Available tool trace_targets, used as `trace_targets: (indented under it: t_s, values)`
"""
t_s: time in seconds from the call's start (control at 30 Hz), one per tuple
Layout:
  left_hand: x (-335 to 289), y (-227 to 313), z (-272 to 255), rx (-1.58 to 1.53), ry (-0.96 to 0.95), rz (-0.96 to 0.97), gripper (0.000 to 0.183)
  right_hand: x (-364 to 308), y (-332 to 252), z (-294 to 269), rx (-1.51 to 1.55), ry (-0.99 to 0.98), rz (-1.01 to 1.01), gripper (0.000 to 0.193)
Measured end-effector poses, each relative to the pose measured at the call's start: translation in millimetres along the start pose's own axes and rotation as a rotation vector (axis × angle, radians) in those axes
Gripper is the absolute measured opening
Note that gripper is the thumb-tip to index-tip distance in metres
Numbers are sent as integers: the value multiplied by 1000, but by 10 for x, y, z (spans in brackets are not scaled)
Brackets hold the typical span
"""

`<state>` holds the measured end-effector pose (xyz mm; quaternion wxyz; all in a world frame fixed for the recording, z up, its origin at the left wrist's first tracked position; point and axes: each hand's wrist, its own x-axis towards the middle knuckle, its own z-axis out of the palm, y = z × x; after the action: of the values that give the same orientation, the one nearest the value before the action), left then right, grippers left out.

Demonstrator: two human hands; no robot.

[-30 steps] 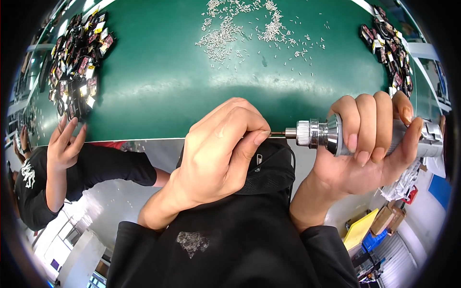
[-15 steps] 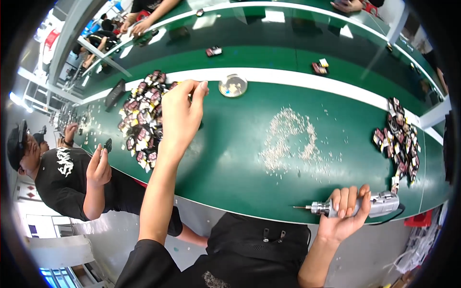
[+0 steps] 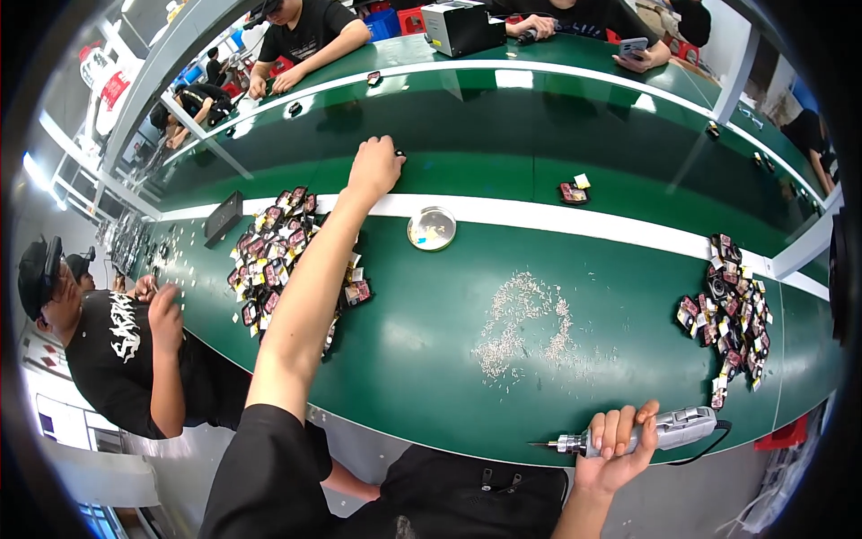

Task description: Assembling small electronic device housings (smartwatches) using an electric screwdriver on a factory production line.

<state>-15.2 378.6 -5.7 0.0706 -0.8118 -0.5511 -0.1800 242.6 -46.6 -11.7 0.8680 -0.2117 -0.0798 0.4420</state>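
Stretched far out over the belt beyond the white rail, my left hand has its fingers closed on a small black part; most of that part is hidden by the hand. My right hand is wrapped round a silver-grey electric screwdriver at the table's near edge, its bit pointing left. Many small silvery screws lie scattered on the green table between the hands. A round shallow dish with a few small yellowish bits stands against the rail, right of my left forearm.
Heaps of small black parts with reddish faces and pale tags lie at left and right. One similar part sits on the dark green belt. A black box stands at left. Co-workers sit at left and across.
My left hand has moved from above the left heap forward over the belt, onto a small black part. The view has tilted up; my right hand still holds the screwdriver.
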Motion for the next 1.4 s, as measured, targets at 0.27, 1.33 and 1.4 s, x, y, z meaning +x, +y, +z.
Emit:
trace_targets:
  t_s: [0.27,1.33,1.4]
  values:
    - [-1693,990,-940,-469,-49,364,38,-6,-53,-97,3,-71,13,13]
    - [-3207,1641,-1166,-488,-124,590,37,-483,304,424,-309,-404,388,15]
    - [-3223,1652,-1165,-472,-143,615,40,-300,181,537,-305,-529,316,22]
